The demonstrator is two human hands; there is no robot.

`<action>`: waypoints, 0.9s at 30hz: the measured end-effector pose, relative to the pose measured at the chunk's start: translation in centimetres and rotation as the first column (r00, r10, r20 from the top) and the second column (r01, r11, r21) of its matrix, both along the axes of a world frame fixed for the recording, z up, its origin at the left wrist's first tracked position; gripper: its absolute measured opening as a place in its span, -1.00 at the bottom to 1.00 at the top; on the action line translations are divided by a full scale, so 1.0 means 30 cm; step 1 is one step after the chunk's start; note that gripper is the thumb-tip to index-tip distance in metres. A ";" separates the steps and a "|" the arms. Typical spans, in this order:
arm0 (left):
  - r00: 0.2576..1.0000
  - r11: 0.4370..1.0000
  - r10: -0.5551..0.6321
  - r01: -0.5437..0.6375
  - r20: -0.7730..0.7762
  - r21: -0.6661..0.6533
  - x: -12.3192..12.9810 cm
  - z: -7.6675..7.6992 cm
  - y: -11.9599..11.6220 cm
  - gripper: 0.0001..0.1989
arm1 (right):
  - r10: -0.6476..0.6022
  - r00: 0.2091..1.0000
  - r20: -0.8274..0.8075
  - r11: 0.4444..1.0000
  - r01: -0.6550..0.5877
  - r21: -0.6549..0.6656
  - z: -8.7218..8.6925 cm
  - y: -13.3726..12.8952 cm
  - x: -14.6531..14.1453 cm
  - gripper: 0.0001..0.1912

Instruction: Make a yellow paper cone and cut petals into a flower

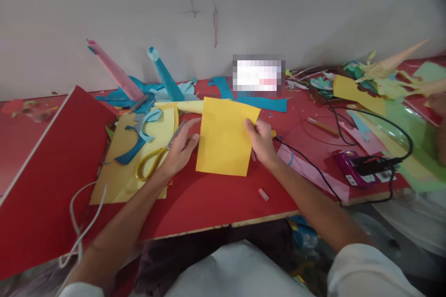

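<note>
A yellow sheet of paper or felt (226,141) is held up above the red table, facing me. My right hand (262,141) pinches its right edge, thumb on the front and fingers behind. My left hand (181,146) is beside the left edge with thumb and fingers apart; whether a fingertip touches the sheet I cannot tell. Just left of that hand lie scissors with yellow handles (142,167), partly covered by the hand. Under them are pale yellow and tan sheets (114,181) with blue cut scraps (134,151) on top.
A pink cone (116,72) and a blue cone (167,76) lean near the wall. A red panel (52,181) stands tilted at left beside a white cable (79,232). A purple power strip (355,171) with black cables lies at right. A small pink piece (264,194) is near the front edge.
</note>
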State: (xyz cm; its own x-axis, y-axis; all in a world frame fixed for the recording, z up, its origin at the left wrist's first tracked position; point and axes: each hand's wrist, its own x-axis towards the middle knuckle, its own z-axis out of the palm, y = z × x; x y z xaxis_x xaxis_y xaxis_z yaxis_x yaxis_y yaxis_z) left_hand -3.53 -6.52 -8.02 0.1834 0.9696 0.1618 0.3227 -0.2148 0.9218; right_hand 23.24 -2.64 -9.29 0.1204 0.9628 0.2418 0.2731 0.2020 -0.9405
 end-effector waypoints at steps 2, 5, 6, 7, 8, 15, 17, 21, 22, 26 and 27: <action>0.999 0.999 -0.023 0.022 0.045 0.037 -0.008 -0.023 -0.013 -0.38 | -0.056 0.998 -0.039 0.998 0.056 -0.004 -0.016 0.022 0.019 -0.21; 0.990 0.980 -0.120 0.130 -0.080 0.147 -0.022 -0.032 -0.029 -0.48 | -0.039 0.995 -0.088 0.999 0.036 -0.030 -0.028 0.038 0.035 -0.24; 0.982 0.969 -0.122 0.149 -0.144 0.195 -0.025 -0.028 -0.030 -0.54 | -0.024 0.996 -0.090 0.999 0.022 -0.032 -0.027 0.038 0.036 -0.24; 0.974 0.959 -0.108 0.154 -0.197 0.240 -0.027 -0.023 -0.030 -0.61 | -0.012 0.996 -0.084 1.000 0.009 -0.028 -0.025 0.036 0.036 -0.23; 0.969 0.948 -0.084 0.149 -0.233 0.280 -0.028 -0.016 -0.029 -0.68 | -0.002 0.997 -0.071 1.000 0.001 -0.017 -0.021 0.032 0.035 -0.22; 0.983 0.953 -0.073 0.119 -0.171 0.279 -0.018 0.035 -0.029 -0.73 | 0.021 0.997 0.075 0.999 -0.024 0.038 -0.009 0.017 0.019 -0.19; 0.990 0.959 -0.033 0.069 -0.135 0.273 -0.015 0.049 -0.035 -0.67 | 0.055 0.997 0.063 0.998 -0.056 0.017 -0.013 0.020 0.017 -0.19; 0.997 0.963 -0.014 0.035 -0.081 0.268 -0.017 0.047 -0.032 -0.65 | 0.204 0.977 -0.059 0.977 -0.207 -0.050 -0.008 0.020 0.013 -0.28; 0.997 0.967 -0.010 0.029 -0.076 0.254 -0.018 0.040 -0.028 -0.65 | 0.243 0.966 -0.091 0.967 -0.248 -0.050 -0.005 0.019 0.012 -0.31; 0.997 0.971 0.068 -0.059 -0.029 0.232 -0.026 0.008 -0.011 -0.63 | 0.332 0.934 -0.133 0.943 -0.333 0.011 0.001 0.016 0.011 -0.40; 0.998 0.969 0.063 -0.059 -0.011 0.241 -0.029 0.003 -0.009 -0.63 | 0.324 0.937 -0.132 0.945 -0.326 0.012 0.000 0.015 0.013 -0.40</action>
State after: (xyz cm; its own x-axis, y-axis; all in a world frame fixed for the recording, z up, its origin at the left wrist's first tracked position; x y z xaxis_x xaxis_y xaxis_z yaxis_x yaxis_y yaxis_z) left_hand -4.39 -6.79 -7.93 0.1302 0.9121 0.3887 0.3587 -0.4089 0.8392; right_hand 23.61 -2.20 -9.30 -0.1698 0.9569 0.2354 0.0694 0.2499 -0.9658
